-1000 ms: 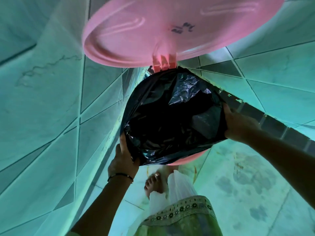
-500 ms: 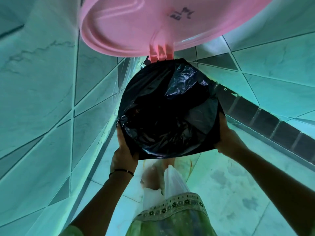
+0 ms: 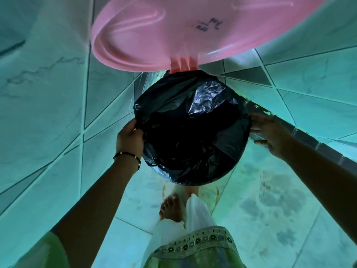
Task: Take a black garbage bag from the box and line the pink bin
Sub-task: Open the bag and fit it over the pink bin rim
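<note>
A person's left hand [image 3: 129,139], a thin bracelet [image 3: 127,154] at the wrist, pinched the left edge of a black garbage bag [image 3: 191,130] stretched over the mouth of a pink bin, whose hinged lid [image 3: 193,28] stood raised above. The right hand [image 3: 270,133] hovered with fingers spread just beside the bag's right edge, gripping nothing. A bare foot [image 3: 171,208] stood on the tiled floor [image 3: 270,209] below, in the corner of tiled walls [image 3: 48,93].
</note>
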Motion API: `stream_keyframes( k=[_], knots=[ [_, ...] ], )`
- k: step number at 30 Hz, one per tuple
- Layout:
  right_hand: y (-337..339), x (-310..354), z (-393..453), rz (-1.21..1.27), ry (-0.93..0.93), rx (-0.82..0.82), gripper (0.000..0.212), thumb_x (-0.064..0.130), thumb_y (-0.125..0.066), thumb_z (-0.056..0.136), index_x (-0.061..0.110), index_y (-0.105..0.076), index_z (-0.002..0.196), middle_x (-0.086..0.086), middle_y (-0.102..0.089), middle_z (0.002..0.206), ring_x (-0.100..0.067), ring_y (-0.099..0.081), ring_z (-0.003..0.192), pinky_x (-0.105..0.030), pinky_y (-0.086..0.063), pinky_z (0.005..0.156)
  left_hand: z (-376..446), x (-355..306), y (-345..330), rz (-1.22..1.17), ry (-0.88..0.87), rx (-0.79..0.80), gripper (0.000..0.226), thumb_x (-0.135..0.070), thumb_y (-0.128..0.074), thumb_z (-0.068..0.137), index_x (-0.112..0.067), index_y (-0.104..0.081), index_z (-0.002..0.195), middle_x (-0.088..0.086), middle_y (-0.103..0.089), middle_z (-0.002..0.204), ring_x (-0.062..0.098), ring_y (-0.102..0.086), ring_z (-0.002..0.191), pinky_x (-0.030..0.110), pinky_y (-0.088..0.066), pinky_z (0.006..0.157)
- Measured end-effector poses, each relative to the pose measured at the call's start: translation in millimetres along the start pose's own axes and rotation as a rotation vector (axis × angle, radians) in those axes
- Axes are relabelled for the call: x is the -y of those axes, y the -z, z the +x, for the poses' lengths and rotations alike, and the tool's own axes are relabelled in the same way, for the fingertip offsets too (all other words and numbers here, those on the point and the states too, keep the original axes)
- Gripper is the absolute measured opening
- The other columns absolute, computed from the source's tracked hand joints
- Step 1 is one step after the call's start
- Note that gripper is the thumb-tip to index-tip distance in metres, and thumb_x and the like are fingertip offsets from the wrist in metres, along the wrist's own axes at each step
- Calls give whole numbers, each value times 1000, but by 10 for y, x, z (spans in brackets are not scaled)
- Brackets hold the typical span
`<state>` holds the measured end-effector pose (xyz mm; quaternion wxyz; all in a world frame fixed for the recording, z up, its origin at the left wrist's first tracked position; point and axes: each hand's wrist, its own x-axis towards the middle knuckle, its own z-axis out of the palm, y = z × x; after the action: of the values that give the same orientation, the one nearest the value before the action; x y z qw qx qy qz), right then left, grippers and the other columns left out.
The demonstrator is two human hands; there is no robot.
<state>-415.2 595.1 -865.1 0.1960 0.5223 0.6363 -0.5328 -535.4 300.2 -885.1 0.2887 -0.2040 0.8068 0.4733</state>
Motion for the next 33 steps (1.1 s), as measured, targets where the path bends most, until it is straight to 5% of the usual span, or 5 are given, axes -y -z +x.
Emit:
stream_keyframes(
  k=[7,14,23,26,33],
  knots=[
    [-131,349,96,-35,127,34,27,15,-50,93,17,-58,119,-7,-61,106,-23,-56,97,-33,-40,79,170,-496,-229,245,-162,109,46,-34,-41,96,-20,-42,139,9,-51,139,26,-48,126,30,-37,100],
    [-195,137,154,-411,279,-83,23,31,-45,95,12,-50,83,-7,-48,65,-25,-51,75,-32,-34,68,206,-318,-33,466,301,67,76,-55,-18,95,6,-49,126,27,-50,132,37,-49,120,38,-37,96],
    [-245,179,82,-731,421,-154,23,21,-41,97,-2,-48,97,-15,-47,81,-24,-44,77,-29,-30,66,-200,-354,-359,797,-805,29,58,-24,-39,91,-9,-25,145,14,-28,152,32,-22,142,44,-20,117],
    [-229,162,83,-743,411,-148,24,20,-41,97,-3,-48,101,-16,-49,83,-25,-45,78,-30,-32,67,-46,-486,-595,1010,-704,105,65,-36,-33,95,-14,-3,149,4,-3,159,27,-3,146,46,-5,119],
    [-155,112,128,-740,317,-120,24,23,-39,98,1,-47,94,-12,-48,76,-27,-47,79,-30,-32,66,424,-829,-467,672,-253,249,54,-40,-25,99,2,-53,117,28,-56,122,39,-51,116,38,-39,92]
  ],
)
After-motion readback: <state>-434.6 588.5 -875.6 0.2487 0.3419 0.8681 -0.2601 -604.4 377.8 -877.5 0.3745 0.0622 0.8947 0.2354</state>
